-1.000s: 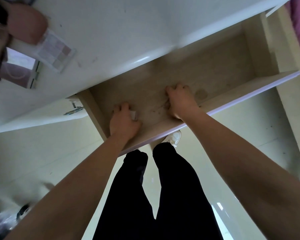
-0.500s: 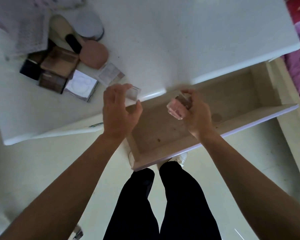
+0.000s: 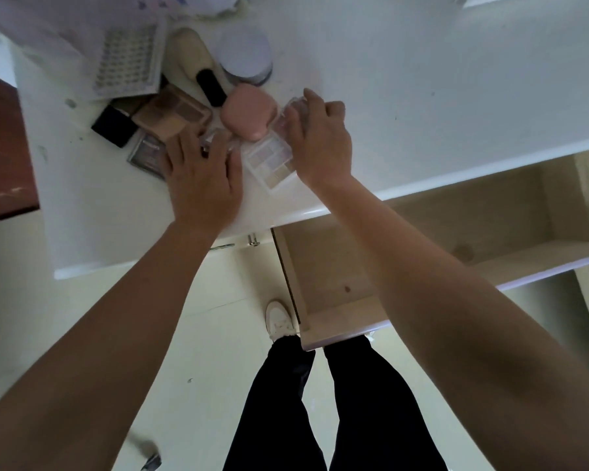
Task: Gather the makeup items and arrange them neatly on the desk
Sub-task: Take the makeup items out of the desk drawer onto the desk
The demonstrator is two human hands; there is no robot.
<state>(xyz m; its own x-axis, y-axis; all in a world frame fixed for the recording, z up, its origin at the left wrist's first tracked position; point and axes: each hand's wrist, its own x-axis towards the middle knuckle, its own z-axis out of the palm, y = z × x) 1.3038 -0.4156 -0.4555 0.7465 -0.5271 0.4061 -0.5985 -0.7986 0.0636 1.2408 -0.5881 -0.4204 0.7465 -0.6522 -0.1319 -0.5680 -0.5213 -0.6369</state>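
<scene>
A cluster of makeup lies on the white desk (image 3: 422, 96): a pink compact (image 3: 247, 113), a clear eyeshadow palette (image 3: 269, 161), a brown palette (image 3: 170, 113), a black square case (image 3: 113, 126), a grey-lidded jar (image 3: 245, 59) and a cream brush handle (image 3: 189, 54). My left hand (image 3: 201, 178) rests on the desk, fingers closed on a small clear case (image 3: 215, 137) beside the pink compact. My right hand (image 3: 317, 137) holds a small clear pinkish box (image 3: 291, 108) down on the desk, right of the compact.
A drawer (image 3: 422, 232) stands pulled out below the desk's front edge, with bare wood inside. A tray of small studs (image 3: 126, 62) lies at the back left. Dark brown furniture (image 3: 0, 147) is at far left. My legs and a white shoe (image 3: 279, 319) stand below.
Both hands lifted small clear items out of the drawer, carried them up and left over the desk, and now press them down among the makeup cluster.
</scene>
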